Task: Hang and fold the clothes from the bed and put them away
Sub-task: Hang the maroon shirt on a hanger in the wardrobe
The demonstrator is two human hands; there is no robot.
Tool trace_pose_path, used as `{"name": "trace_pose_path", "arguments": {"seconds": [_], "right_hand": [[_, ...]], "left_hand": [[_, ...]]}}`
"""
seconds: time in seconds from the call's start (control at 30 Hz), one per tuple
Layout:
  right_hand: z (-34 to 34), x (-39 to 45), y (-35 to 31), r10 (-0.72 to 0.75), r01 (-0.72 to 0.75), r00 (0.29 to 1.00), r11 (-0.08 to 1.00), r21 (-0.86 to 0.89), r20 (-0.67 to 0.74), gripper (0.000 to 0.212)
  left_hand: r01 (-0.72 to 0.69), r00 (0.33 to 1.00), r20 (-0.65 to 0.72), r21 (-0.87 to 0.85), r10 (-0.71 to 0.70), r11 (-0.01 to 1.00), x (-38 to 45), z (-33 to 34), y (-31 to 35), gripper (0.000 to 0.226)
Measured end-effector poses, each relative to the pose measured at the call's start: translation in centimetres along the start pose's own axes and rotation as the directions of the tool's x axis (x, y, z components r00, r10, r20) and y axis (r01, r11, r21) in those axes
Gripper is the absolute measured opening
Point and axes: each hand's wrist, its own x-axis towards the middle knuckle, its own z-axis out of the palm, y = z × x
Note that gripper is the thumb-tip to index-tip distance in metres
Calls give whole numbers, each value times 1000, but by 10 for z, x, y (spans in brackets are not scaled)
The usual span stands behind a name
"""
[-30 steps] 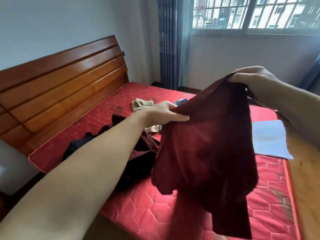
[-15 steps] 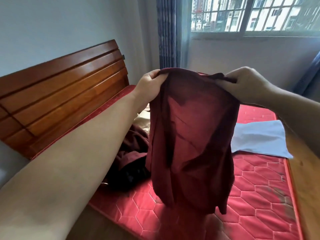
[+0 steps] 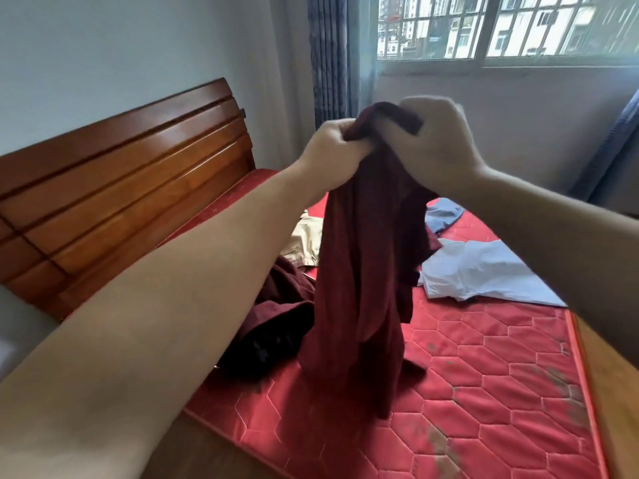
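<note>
Both hands bunched together up top – left hand (image 3: 330,146) and right hand (image 3: 437,141) each clenching the maroon shirt (image 3: 359,288); it hangs down, hem touching the bed (image 3: 484,368) near its front edge.

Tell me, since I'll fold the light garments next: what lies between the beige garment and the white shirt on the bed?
In the head view, the hanging maroon garment, gripped by both hands, covers the stretch between the beige garment and white shirt.
</note>
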Motion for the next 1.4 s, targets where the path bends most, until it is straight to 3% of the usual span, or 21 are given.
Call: {"name": "trace_pose_path", "arguments": {"seconds": [0.07, 0.13, 0.2, 0.27, 0.33, 0.43, 0.5, 0.57, 0.6, 0.63, 0.73, 0.83, 0.9, 1.0, 1.03, 1.1, 1.17, 1.23, 1.3, 1.37, 1.4], "right_hand": [[9, -23, 15, 105, -109, 994, 986, 127, 36, 33], [25, -51, 30, 179, -232, 950, 953, 195, 254, 21], [42, -75, 44, 232, -300, 866, 950, 89, 443, 18], [53, -83, 54, 292, -356, 834, 933, 51, 468, 15], [51, -75, 47, 355, -484, 790, 862, 153, 500, 17], [43, -58, 32, 323, -571, 715, 782, 251, 620, 12], [44, -53, 20, 268, -639, 621, 717, 279, 736, 8], [53, -55, 8, 221, -738, 503, 613, 282, 836, 28], [61, -57, 1, 206, -785, 467, 544, 296, 860, 28], [67, -59, -8, 174, -814, 450, 484, 322, 876, 22], [88, -59, -19, 91, -866, 395, 368, 338, 914, 36], [103, -50, -28, 183, -854, 493, 287, 433, 851, 14], [112, -44, -34, 340, -833, 553, 253, 492, 761, 17], [126, -45, -33, 402, -804, 580, 420, 421, 708, 53], [131, -48, -35, 390, -794, 573, 483, 369, 721, 54], [138, -50, -41, 358, -775, 585, 511, 372, 728, 27], [137, -42, -48, 316, -722, 656, 526, 449, 685, 4], [132, -25, -55, 265, -658, 723, 546, 518, 638, 10], [127, -8, -68, 181, -529, 812, 630, 568, 556, 18], [126, 7, -91, 61, -378, 871, 716, 587, 487, 18], [126, 13, -106, 2, -315, 884, 741, 594, 467, 19]], "left_hand": [[-27, 997, -74, -122, 18, 992, 2, -5, 5, 22], [-8, 986, -164, -246, -33, 969, 3, -11, 14, 20], [28, 976, -197, -325, -97, 945, 3, -20, 21, 13], [54, 965, -226, -331, -135, 942, 1, -37, 19, 5], [69, 948, -274, -327, -164, 943, -2, -60, 9, 6], [140, 913, -318, -343, -256, 929, -16, -91, -7, 15], [199, 905, -274, -403, -325, 893, -24, -104, -14, 24], [258, 904, -199, -455, -380, 852, -31, -111, -14, 31], [277, 903, -172, -465, -393, 841, -33, -114, -12, 29], [282, 909, -146, -478, -392, 832, -36, -115, -10, 27], [285, 921, -94, -503, -379, 816, -45, -119, -5, 28], [294, 926, -67, -492, -372, 820, -53, -122, 0, 31], [304, 928, -53, -466, -369, 831, -55, -126, -1, 31], [324, 926, -27, -457, -377, 828, -57, -132, -1, 35], [325, 928, -20, -449, -373, 832, -57, -135, -2, 36], [319, 932, -12, -443, -362, 838, -59, -141, -2, 33], [302, 935, -20, -474, -353, 827, -62, -157, -6, 36], [298, 923, -65, -501, -379, 812, -68, -180, -15, 41], [350, 890, -173, -332, -421, 876, -76, -207, -30, 31], [452, 877, -193, 15, -441, 892, -89, -230, -38, 11], [457, 887, -122, 113, -444, 882, -94, -238, -40, 31]]}}
